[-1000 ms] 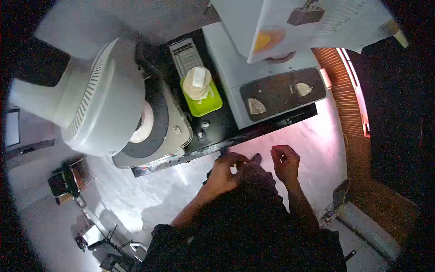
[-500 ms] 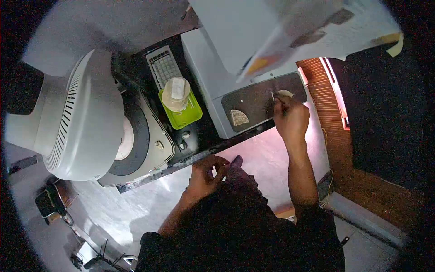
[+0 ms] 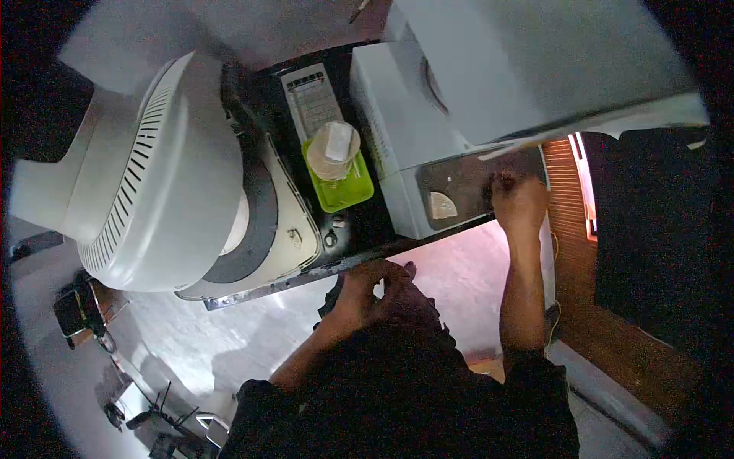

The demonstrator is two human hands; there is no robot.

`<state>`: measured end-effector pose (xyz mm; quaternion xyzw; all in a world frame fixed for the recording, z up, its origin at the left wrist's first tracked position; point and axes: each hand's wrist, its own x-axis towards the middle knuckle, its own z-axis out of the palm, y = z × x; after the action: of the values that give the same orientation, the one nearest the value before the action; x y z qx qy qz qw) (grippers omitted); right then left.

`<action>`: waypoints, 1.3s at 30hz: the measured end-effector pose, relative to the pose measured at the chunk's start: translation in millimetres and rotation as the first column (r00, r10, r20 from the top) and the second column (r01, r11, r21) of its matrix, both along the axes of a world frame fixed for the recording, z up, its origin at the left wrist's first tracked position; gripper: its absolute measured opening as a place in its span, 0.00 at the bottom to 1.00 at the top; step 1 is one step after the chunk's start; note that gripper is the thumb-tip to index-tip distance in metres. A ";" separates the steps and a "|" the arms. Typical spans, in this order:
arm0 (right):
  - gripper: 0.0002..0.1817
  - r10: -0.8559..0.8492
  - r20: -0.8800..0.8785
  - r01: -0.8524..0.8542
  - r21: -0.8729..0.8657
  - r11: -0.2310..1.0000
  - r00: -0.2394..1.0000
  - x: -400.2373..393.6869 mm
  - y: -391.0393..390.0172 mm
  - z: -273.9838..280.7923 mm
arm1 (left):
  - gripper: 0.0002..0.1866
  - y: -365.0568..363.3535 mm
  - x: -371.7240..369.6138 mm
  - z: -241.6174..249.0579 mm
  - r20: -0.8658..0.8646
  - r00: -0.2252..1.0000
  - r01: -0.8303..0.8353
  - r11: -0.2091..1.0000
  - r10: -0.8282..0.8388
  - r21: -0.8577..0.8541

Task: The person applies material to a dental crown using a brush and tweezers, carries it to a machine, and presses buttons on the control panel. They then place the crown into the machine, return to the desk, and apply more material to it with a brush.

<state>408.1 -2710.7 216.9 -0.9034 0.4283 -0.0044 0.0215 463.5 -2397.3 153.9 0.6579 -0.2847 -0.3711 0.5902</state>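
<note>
My right hand (image 3: 521,203) reaches over a dark panel (image 3: 466,180) on the front part of a white box-shaped appliance. Its fingers are curled together in shadow, and whatever they hold is hidden. To the left of that hand, a pale quarter-circle wedge (image 3: 442,205) lies flat on the dark panel. My left hand (image 3: 371,292) is held low in front of my body, below the counter edge. Its thumb and fingers meet in a ring, and I cannot make out anything between them.
A green tray (image 3: 348,193) holds a round pale stack (image 3: 330,161) topped by a white block (image 3: 339,141). Behind stands a white rack (image 3: 312,99). At left, a large vented appliance (image 3: 172,176) overhangs a stove (image 3: 294,229). A white panel (image 3: 558,69) hangs over the right.
The view has shifted, so the counter items sit farther right. The overhead white panel covers more of the dark panel's back. A pale round piece beside my right hand is no longer clearly visible.
</note>
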 end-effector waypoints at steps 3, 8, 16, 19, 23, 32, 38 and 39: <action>0.12 0.141 0.114 -0.137 -0.048 0.989 0.983 -5.4 -4.1 -4.4 | 0.06 2.3 -3.3 -2.2 -0.014 1.000 -0.025 1.000 0.025 -0.010; 0.08 0.087 0.174 -0.090 0.011 0.996 0.981 -2.9 9.3 -1.9 | 0.05 7.0 -12.6 -19.4 -0.018 0.999 -0.026 0.998 0.027 0.055; 0.05 0.140 0.447 -0.171 0.031 0.985 0.884 -11.9 64.1 7.2 | 0.03 -1.6 0.2 12.3 0.083 0.996 -0.029 0.999 0.027 0.028; 0.05 0.199 0.518 -0.203 -0.049 0.978 0.832 -19.5 70.5 2.8 | 0.04 -2.0 1.8 12.8 0.165 0.986 -0.003 1.000 0.000 0.015; 0.08 0.049 0.554 -0.140 0.123 0.982 0.831 -32.3 74.6 3.5 | 0.05 -6.5 3.7 28.8 0.103 0.995 0.008 1.000 -0.007 -0.006; 0.11 -0.126 0.720 -0.170 0.324 0.931 0.682 -49.3 66.2 1.0 | 0.06 -14.2 2.1 22.1 0.142 0.988 -0.058 0.998 0.062 -0.035; 0.08 -0.078 0.794 -0.316 0.327 0.891 0.603 -36.6 87.0 -7.0 | 0.08 -48.1 28.2 42.4 0.571 0.787 -0.199 0.972 0.234 -0.123; 0.07 -0.076 0.778 -0.323 0.345 0.881 0.624 -36.0 89.4 -9.3 | 0.09 -53.5 29.2 38.4 0.557 0.789 -0.231 0.965 0.261 -0.124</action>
<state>372.2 -2621.3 207.6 -0.8097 0.3006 -0.2890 0.4130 492.7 -2450.8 192.3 0.7550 -0.3684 -0.0710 0.5378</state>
